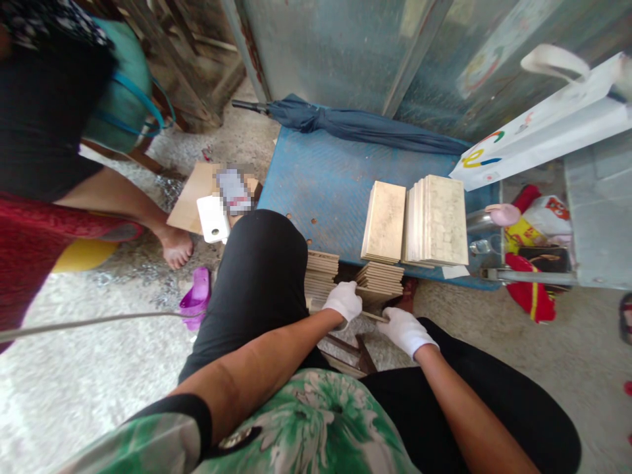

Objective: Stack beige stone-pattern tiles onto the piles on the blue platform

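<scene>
Rough concrete floor (89,388) lies under you, and a blue metal platform (320,184) sits ahead, carrying two stacks of pale beige rectangular tiles (434,220) and one folded dark blue umbrella (355,125). Below its edge, between your knees, stand two lower stacks of thin tan wooden slats (378,276). Your two hands wear white gloves: your left hand (344,301) curls over the slats' near edge, and your right hand (405,329) pinches one thin slat beside them.
</scene>
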`<state>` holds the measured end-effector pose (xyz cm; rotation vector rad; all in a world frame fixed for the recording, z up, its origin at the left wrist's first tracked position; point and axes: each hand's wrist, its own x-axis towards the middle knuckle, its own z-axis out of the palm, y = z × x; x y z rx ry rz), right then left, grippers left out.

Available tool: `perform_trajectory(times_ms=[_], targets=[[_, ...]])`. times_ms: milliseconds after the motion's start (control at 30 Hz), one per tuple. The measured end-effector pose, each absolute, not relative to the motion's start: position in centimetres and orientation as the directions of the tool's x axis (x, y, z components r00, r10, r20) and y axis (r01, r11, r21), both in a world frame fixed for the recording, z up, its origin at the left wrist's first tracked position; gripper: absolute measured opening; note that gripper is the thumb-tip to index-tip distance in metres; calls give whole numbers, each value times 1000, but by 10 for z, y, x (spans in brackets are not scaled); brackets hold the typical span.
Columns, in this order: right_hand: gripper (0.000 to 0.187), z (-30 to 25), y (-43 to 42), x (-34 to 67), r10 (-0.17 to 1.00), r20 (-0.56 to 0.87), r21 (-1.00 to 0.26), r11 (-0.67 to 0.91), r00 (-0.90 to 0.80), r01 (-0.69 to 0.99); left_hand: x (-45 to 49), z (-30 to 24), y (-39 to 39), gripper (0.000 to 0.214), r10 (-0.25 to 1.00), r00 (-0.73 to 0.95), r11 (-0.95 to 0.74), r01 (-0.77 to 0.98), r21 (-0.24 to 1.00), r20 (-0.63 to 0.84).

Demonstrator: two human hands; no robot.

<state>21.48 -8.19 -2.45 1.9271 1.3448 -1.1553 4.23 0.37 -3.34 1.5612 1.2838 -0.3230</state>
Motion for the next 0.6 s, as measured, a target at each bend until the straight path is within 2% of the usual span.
perform_trajectory(times_ms=[133,233,367,500,600], targets=[[27,-28,-86,200,485,-874,-112,-276,37,954,42,-35,4,40,540,394,119,839,530,-744],[34,-22,-80,200,488,-871,-76,-254,60,964,42,-35,6,38,503,386,143,845,515,-773],[30,1,-74,215,486,-865,-9,-255,120,967,42,-30,9,40,459,388,180,840,512,-799],[33,44,-84,235,558,-817,45,-191,145,981,43,-21,13,46,412,392,255,817,517,-823],[39,86,-104,246,669,-722,126,-123,176,984,44,-11,15,57,380,384,346,785,514,-842]])
